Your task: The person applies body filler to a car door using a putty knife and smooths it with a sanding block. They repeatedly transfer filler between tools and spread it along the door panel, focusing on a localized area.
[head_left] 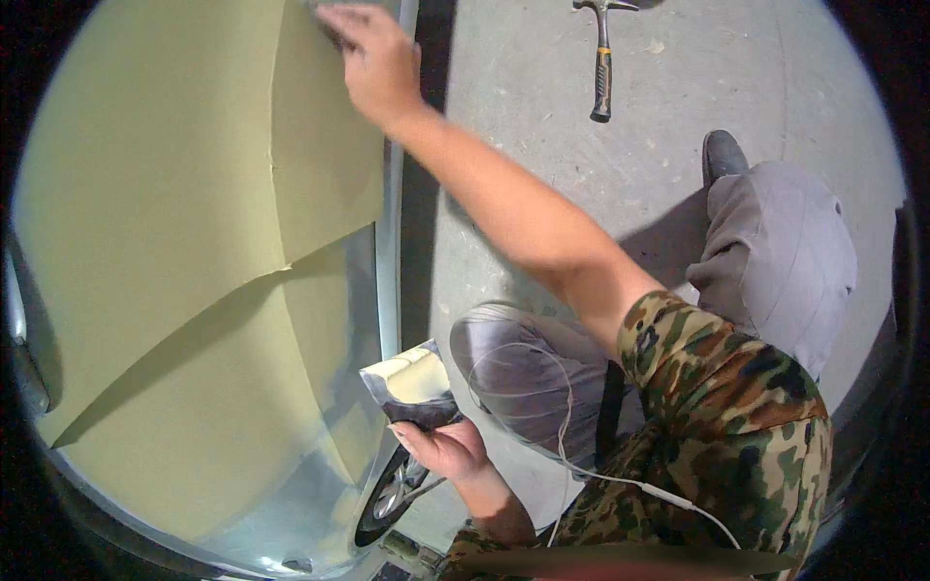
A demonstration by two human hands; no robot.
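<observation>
My right hand (381, 66) reaches to the upper part of the pale yellow-coated car body panel (155, 155), its fingers pressed on a small dark flat object, blurred and partly cut off at the top. Below, beside the panel's right edge, my left hand (448, 445) grips a small board (405, 382) with a dark underside and cream-coloured paste on top. A raised crease runs down the coated panel, and bluish-grey patches show along its lower and right parts.
A hammer (604, 77) with a yellow and black handle lies on the grey concrete floor (523, 107). A car wheel (392, 489) shows under the panel. My knees and shoe (723, 155) are at the right, and a thin white cable (572, 416) hangs over my body.
</observation>
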